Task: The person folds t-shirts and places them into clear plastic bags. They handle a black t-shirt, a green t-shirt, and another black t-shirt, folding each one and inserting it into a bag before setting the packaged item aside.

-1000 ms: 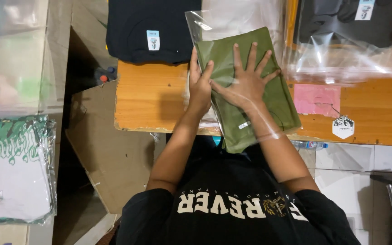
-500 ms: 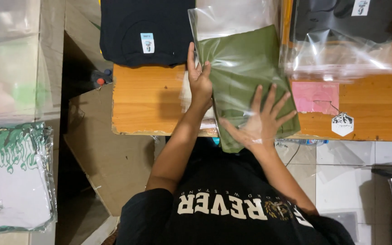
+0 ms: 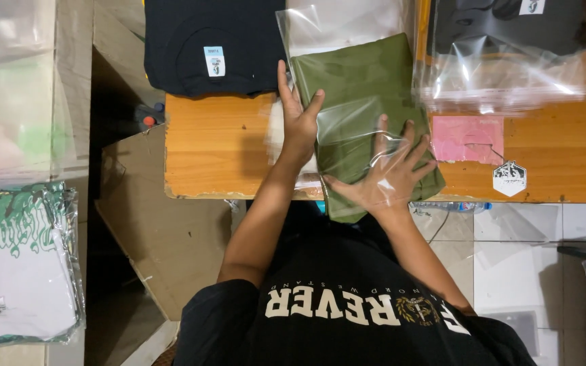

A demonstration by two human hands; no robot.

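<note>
— Olive-green folded shirt [image 3: 364, 88], soft matte cotton in a flat rectangle, lies inside a clear plastic bag [image 3: 347, 30]; where does it sit against the fingers?

— Its far half lies beyond the tips of both hands, and its near edge hangs just over the table's front rim, under the right palm. The left hand [image 3: 298, 122] stands on edge along the shirt's left side, fingers straight and held together, thumb lifted towards the cloth; it presses rather than grips.

— And the right hand [image 3: 389, 173]?

— Laid flat on the shirt's near end, fingers spread wide and open, closed on nothing. Glossy film wrinkles over those fingers, so the hand appears to be inside the bag's mouth, though I cannot tell for sure.

— What about the surface underneath?

— An orange wooden table [image 3: 218, 146], smooth grain, chipped along its near edge. Beyond the left fingertips lies a black folded shirt [image 3: 208, 41] with a small pale tag. To the right of the right fingers, a pink paper rectangle [image 3: 468, 137] lies flat, a white hexagonal tag [image 3: 509, 178] just beside it. Further off, past the right fingertips, a dark garment in crinkled shiny plastic [image 3: 510, 41] rests on the table.

— Anything to the left of the left hand?

— Brown cardboard [image 3: 164, 237], flat and dull, lower down, and a bagged white shirt with green print [image 3: 18, 271] well apart.
</note>
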